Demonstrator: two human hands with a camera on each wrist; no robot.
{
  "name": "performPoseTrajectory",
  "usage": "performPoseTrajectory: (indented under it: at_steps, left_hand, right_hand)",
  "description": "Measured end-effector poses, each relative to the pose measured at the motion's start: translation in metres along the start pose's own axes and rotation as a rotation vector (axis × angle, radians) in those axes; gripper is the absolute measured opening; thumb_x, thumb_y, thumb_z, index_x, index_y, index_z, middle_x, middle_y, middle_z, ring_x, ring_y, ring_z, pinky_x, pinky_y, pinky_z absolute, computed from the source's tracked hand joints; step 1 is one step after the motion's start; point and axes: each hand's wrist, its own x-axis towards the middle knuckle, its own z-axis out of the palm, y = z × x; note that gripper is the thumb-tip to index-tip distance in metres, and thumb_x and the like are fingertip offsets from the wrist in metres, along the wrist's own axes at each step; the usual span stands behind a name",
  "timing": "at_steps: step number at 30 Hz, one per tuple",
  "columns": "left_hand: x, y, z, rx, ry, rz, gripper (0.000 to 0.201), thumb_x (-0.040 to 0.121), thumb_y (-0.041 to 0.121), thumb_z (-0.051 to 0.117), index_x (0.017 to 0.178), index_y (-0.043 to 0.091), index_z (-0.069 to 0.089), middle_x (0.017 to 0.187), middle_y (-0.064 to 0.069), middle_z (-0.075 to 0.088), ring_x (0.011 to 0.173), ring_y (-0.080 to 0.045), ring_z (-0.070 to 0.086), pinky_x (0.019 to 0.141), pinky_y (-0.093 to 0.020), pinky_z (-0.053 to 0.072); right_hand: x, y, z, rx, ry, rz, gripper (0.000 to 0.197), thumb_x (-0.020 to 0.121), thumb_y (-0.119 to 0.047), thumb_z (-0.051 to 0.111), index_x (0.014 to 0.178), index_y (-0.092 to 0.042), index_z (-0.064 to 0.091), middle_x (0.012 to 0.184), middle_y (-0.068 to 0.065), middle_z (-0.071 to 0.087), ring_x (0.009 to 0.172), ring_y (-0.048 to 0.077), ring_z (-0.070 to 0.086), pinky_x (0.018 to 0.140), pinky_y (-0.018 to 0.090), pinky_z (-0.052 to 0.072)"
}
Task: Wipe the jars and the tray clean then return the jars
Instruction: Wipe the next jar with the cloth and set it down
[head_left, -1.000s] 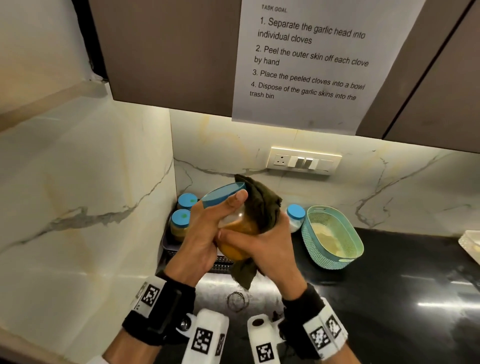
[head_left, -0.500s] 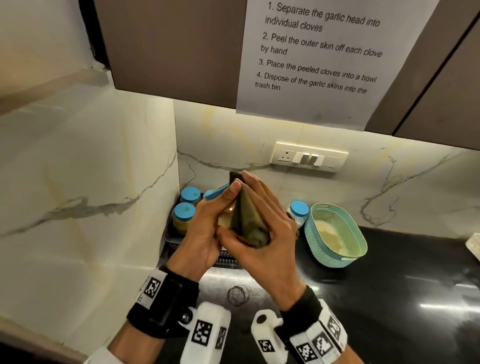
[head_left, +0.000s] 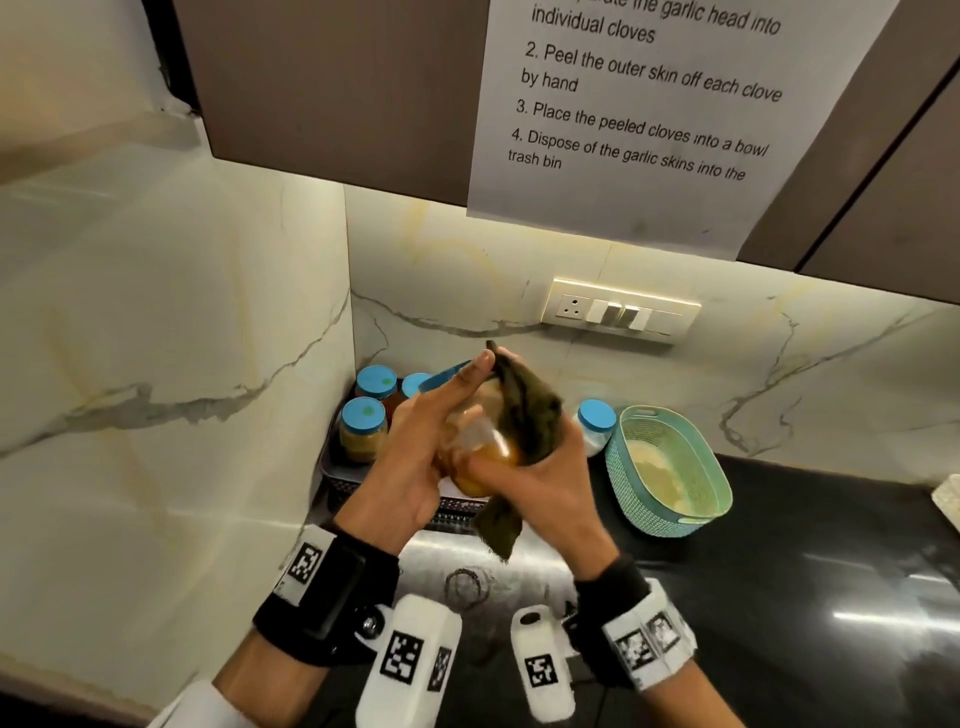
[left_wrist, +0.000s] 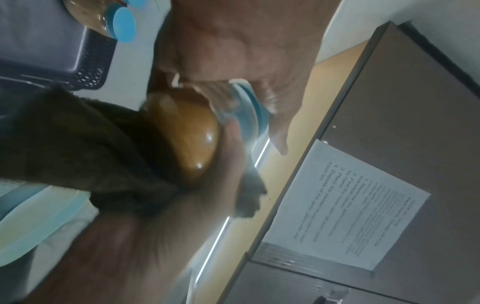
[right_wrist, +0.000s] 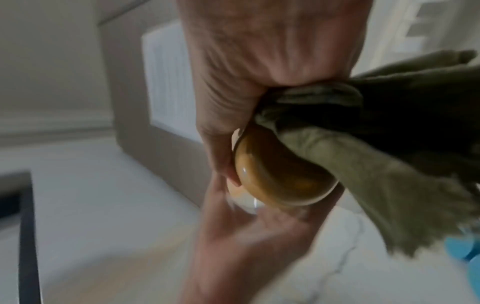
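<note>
While two blue-lidded jars (head_left: 363, 428) sit in the dark tray (head_left: 332, 475) at the corner, the left hand (head_left: 410, 467) curls its grip around the tilted amber jar (head_left: 475, 447), held up over the tray. Right beside it, the right hand (head_left: 540, 480) clamps the olive cloth (head_left: 524, 415) against that jar. Another jar (head_left: 595, 426) stands on the tabletop (head_left: 779, 571), beside a teal basket (head_left: 670, 470).

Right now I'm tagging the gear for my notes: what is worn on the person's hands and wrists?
The left hand and right hand are bare, without gloves. Each wrist carries a wide black band with white tags printed with black square codes, and a white boxy camera with the same codes. A white sleeve edge shows on the left arm.
</note>
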Motion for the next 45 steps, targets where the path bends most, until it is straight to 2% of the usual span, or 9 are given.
performPoseTrajectory:
  at_steps: [5,10,13,17,21,27,33,38,45]
  left_hand:
    - [0.005,0.006,-0.006,-0.098,-0.034,-0.049,0.091,0.046,0.062,0.094,0.121,0.014,0.071,0.111,-0.013,0.077,0.099,-0.03,0.073,0.093,-0.047,0.057]
    - [0.008,0.004,0.004,-0.134,-0.08,-0.009,0.061,0.055,0.044,0.096,0.102,0.009,0.078,0.096,-0.015,0.077,0.09,-0.031,0.074,0.084,-0.045,0.062]
    - [0.006,0.002,0.011,-0.152,-0.121,0.051,0.03,0.059,0.043,0.087,0.077,0.019,0.084,0.082,-0.005,0.078,0.077,-0.018,0.077,0.064,-0.032,0.063]
    - [0.013,-0.002,0.015,-0.068,-0.064,0.129,0.076,0.027,0.066,0.098,0.088,0.023,0.083,0.092,-0.001,0.079,0.091,-0.017,0.075,0.083,-0.036,0.062]
    - [0.022,-0.007,0.023,-0.041,0.01,0.112,0.099,0.031,0.061,0.101,0.112,0.01,0.077,0.11,-0.015,0.077,0.108,-0.034,0.072,0.09,-0.043,0.058]
    - [0.018,-0.015,0.026,-0.098,-0.052,0.1,0.087,0.04,0.059,0.1,0.111,0.015,0.077,0.115,-0.011,0.074,0.112,-0.027,0.068,0.105,-0.049,0.05]
    - [0.019,-0.019,0.031,-0.02,-0.006,0.135,0.098,0.036,0.059,0.1,0.116,0.009,0.076,0.113,-0.015,0.077,0.108,-0.032,0.072,0.092,-0.043,0.058]
    - [0.017,-0.023,0.034,-0.099,-0.058,0.098,0.087,0.042,0.057,0.1,0.113,0.014,0.076,0.117,-0.012,0.074,0.113,-0.027,0.068,0.105,-0.046,0.051]
    - [0.016,-0.017,0.044,-0.004,0.067,0.096,0.074,0.056,0.04,0.098,0.116,0.004,0.074,0.114,-0.02,0.076,0.1,-0.035,0.075,0.088,-0.044,0.06]
  right_hand:
    - [0.007,-0.004,-0.011,0.418,-0.094,0.309,0.067,0.072,-0.008,0.085,0.134,-0.023,0.063,0.124,0.007,0.074,0.115,0.029,0.072,0.09,0.045,0.062]
    - [-0.003,-0.01,0.0,0.207,0.007,0.023,0.056,0.073,0.007,0.089,0.115,-0.026,0.072,0.107,-0.008,0.08,0.101,0.011,0.076,0.084,0.025,0.061]
    - [0.0,-0.007,0.0,0.094,0.032,-0.209,0.067,0.076,0.003,0.089,0.136,-0.006,0.063,0.136,0.008,0.069,0.13,0.026,0.064,0.107,0.043,0.055]
    - [0.012,0.006,-0.008,-0.044,0.036,-0.375,0.068,0.076,0.001,0.09,0.138,-0.002,0.062,0.147,0.012,0.061,0.143,0.032,0.052,0.115,0.054,0.046]
    - [0.022,0.003,-0.017,0.138,-0.033,-0.023,0.056,0.072,0.006,0.091,0.122,-0.009,0.071,0.113,0.005,0.08,0.106,0.019,0.077,0.089,0.03,0.062]
    - [0.012,0.01,-0.02,-0.087,0.063,-0.346,0.075,0.075,-0.005,0.093,0.142,-0.011,0.061,0.15,0.004,0.061,0.145,0.026,0.052,0.116,0.053,0.044]
    - [0.014,0.007,-0.028,0.092,-0.024,-0.035,0.06,0.07,0.005,0.093,0.124,-0.009,0.07,0.113,0.005,0.079,0.106,0.02,0.077,0.092,0.036,0.062]
    - [0.006,0.014,-0.027,-0.148,0.083,-0.36,0.074,0.075,-0.003,0.092,0.142,-0.005,0.061,0.151,0.007,0.059,0.146,0.026,0.05,0.116,0.052,0.045]
    - [0.003,0.007,-0.034,0.131,-0.043,-0.026,0.08,0.074,0.005,0.091,0.144,-0.005,0.053,0.13,0.004,0.073,0.12,0.019,0.07,0.102,0.045,0.058]
